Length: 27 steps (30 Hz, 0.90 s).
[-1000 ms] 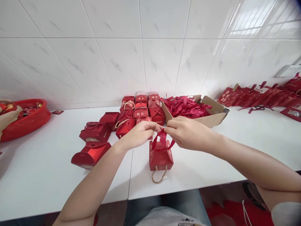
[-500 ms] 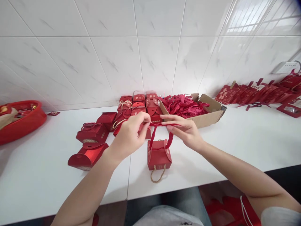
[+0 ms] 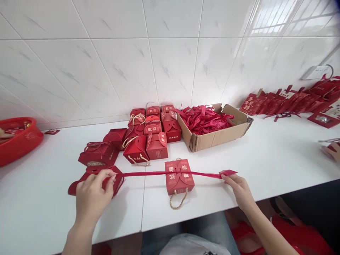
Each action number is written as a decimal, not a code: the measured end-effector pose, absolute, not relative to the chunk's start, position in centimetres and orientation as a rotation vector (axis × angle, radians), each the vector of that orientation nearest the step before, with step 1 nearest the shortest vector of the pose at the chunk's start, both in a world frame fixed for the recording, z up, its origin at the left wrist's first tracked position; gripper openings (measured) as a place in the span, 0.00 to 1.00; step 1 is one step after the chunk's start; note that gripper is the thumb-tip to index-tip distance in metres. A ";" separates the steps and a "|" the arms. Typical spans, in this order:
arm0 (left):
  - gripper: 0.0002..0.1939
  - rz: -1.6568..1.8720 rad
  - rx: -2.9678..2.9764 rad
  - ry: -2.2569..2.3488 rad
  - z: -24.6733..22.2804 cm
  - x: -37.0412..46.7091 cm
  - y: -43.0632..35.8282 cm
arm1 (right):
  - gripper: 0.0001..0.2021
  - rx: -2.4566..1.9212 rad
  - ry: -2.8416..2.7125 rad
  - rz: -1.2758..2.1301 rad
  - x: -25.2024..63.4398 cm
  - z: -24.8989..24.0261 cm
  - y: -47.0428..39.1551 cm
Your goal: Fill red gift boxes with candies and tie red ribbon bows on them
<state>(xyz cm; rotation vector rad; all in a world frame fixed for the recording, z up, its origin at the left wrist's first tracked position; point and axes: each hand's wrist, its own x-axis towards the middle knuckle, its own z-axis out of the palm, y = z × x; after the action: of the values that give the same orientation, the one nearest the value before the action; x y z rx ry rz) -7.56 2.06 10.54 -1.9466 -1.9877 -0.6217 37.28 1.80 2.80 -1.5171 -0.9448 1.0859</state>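
A small red gift box (image 3: 180,182) with gold lettering and a twisted rope handle (image 3: 178,205) sits in front of me on the white table. Its top flaps are folded down, and a red ribbon (image 3: 148,174) runs across the top, seemingly through the slots there. My left hand (image 3: 94,193) pinches one ribbon end, just over another red box (image 3: 79,182) at the left. At the other side my right hand (image 3: 237,186) pinches the opposite end, with a short tail sticking out past the fingers. The ribbon is pulled straight between both hands.
Several red boxes (image 3: 157,147) stand grouped behind, beside a cardboard box (image 3: 220,136) full of red ribbons (image 3: 204,120). A red basin (image 3: 29,141) is at the far left. Red bags (image 3: 281,102) line the wall at right. Another person's hand (image 3: 332,150) shows at the right edge.
My hands have moved far apart and down, drawing the ribbon from a raised loop above the box into a taut line. The box's flaps now lie flat.
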 end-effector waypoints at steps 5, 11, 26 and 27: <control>0.07 -0.572 -1.790 -2.023 9.7 -5.8 1.6 | 0.15 -1.546 -0.923 1.037 37.1 3.4 1.4; 0.07 -1.084 -2.009 -1.668 10.0 0.4 0.2 | 0.42 -1.687 -0.988 0.634 36.4 5.5 2.1; 0.25 -1.047 -2.576 -2.481 8.6 6.7 5.0 | 0.20 -1.423 -1.850 1.248 29.0 7.9 6.8; 0.25 -1.062 -2.563 -2.452 8.6 6.6 5.1 | 0.21 -1.421 -1.846 1.281 29.2 7.9 6.9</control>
<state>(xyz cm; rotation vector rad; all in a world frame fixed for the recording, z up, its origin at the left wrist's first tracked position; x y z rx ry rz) 6.57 5.06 8.60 -2.5635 -2.4523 -1.0624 29.20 6.88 7.88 -1.4213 -1.8459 1.2810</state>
